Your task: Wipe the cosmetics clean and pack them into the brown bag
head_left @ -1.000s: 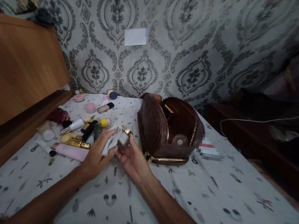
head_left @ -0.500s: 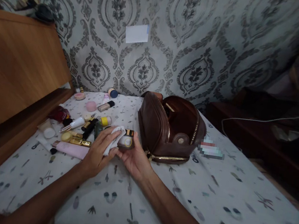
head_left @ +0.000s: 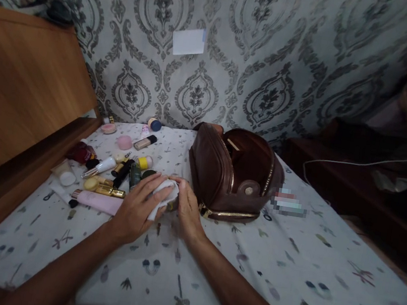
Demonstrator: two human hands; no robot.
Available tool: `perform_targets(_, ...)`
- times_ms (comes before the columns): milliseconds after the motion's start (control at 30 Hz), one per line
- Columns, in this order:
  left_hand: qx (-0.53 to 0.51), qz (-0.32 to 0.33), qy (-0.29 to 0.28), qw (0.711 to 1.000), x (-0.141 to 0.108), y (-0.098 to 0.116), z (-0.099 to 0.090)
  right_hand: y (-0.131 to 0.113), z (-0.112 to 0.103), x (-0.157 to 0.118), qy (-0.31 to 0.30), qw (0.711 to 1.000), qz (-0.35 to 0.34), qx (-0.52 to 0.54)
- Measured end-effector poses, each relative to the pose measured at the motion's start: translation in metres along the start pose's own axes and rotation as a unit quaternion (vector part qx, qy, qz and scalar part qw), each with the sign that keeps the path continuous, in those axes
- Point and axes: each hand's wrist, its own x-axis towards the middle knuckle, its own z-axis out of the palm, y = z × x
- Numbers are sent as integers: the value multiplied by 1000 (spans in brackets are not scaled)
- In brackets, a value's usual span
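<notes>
My left hand (head_left: pixel 139 209) is closed on a white cloth or tissue (head_left: pixel 165 196), pressing it against a small cosmetic jar (head_left: pixel 173 204). Most of the jar is hidden behind the cloth and my fingers. My right hand (head_left: pixel 189 211) grips the jar from its right side, fingertips over the top. Just to the right stands a brown leather toiletry bag (head_left: pixel 206 168), unzipped, its dark inside showing. Left of my hands lie a pink tube (head_left: pixel 98 202), a gold tube (head_left: pixel 110 192) and a dark green bottle (head_left: pixel 134 177).
Several more cosmetics lie at the left, among them a white tube (head_left: pixel 64 173), a pink jar (head_left: pixel 124 142) and a foundation bottle (head_left: pixel 145 142). A wooden panel (head_left: pixel 27 75) borders the left side. A blurred packet (head_left: pixel 288 203) lies right of the bag. Patterned wall behind.
My right hand has turned over the jar, its fingers now covering the top. The cloth has shifted right across the jar, hiding its label and dark lid.
</notes>
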Motion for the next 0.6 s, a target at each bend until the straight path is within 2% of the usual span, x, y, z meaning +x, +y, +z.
perform_targets(133,-32,-33,2,999,1,3,-2,-4,-1,-1,-19,996,-47,-71)
perform_targets(300,-101,-117,-13,988,2,4,-7,-4,-4,-3,-40,990,-80,-107)
perform_targets(467,-152,-197,-28,968,3,-3,-8,-4,-4,-6,-70,987,-78,-124)
perform_targets(600,-161,-282,-74,943,6,-6,-10,-4,-3,-6,-64,987,-69,-129)
